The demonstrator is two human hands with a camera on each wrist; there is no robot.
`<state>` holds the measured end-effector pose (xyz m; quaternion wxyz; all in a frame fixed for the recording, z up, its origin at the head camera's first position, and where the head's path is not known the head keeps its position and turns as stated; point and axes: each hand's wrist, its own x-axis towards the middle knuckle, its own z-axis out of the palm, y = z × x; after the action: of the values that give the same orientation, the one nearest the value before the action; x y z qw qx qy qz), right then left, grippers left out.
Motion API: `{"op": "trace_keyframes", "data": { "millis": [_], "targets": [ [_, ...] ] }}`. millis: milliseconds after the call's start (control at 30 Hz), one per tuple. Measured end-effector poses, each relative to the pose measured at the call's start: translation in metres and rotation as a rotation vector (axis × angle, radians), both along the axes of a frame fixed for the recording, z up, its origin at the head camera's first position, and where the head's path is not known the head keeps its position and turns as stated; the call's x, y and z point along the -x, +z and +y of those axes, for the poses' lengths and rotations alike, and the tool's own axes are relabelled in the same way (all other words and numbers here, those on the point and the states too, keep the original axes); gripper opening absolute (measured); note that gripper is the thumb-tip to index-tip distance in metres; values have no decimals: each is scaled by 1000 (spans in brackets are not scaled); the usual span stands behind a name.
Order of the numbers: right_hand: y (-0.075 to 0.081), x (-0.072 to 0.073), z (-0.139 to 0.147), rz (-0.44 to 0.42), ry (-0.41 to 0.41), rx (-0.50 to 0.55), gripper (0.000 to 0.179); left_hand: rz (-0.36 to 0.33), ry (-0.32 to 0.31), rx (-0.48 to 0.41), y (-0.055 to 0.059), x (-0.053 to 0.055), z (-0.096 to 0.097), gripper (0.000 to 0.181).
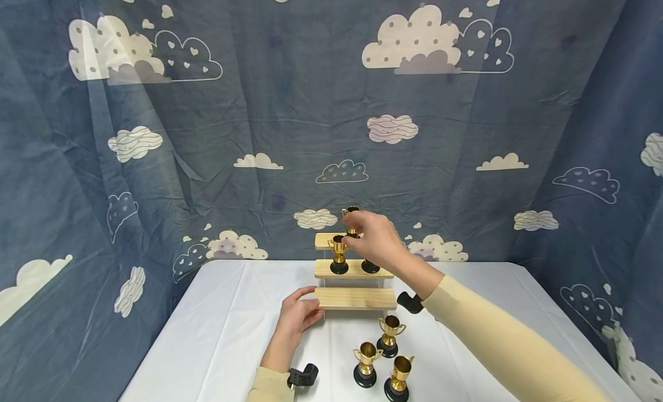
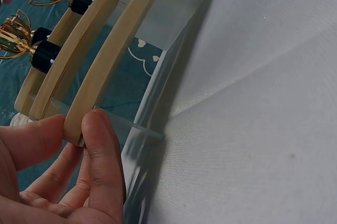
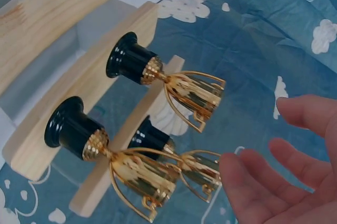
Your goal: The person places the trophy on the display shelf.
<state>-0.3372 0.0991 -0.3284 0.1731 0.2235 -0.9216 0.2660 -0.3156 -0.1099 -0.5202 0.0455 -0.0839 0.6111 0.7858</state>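
Observation:
A three-step wooden shelf (image 1: 357, 299) has its lowest plank held at the left end by my left hand (image 1: 295, 317); in the left wrist view, thumb and fingers pinch that plank (image 2: 108, 61). My right hand (image 1: 377, 236) is at the upper steps with fingers loosely bent and nothing gripped. On the middle step stand two small gold trophies with black bases, the left one (image 1: 339, 256) and the right one (image 1: 370, 267), mostly behind my hand. Another trophy (image 1: 353, 211) stands on the top step, partly covered by my fingers. In the right wrist view, the fingertips are close beside its cup (image 3: 200, 169); whether they touch is unclear.
Three more trophies stand on the white tablecloth (image 1: 233, 333) in front of the shelf: one near its right end (image 1: 391, 328), one at the left (image 1: 366, 361), one nearest me (image 1: 401, 374). A blue cloud-print curtain (image 1: 290, 120) hangs behind the table.

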Motion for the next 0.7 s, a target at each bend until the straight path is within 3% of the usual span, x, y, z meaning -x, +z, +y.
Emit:
{"op": "trace_keyframes", "data": {
  "millis": [700],
  "targets": [
    [6, -35, 41, 30, 38, -35, 37, -3, 2, 2, -1, 0, 1, 48]
  ]
}}
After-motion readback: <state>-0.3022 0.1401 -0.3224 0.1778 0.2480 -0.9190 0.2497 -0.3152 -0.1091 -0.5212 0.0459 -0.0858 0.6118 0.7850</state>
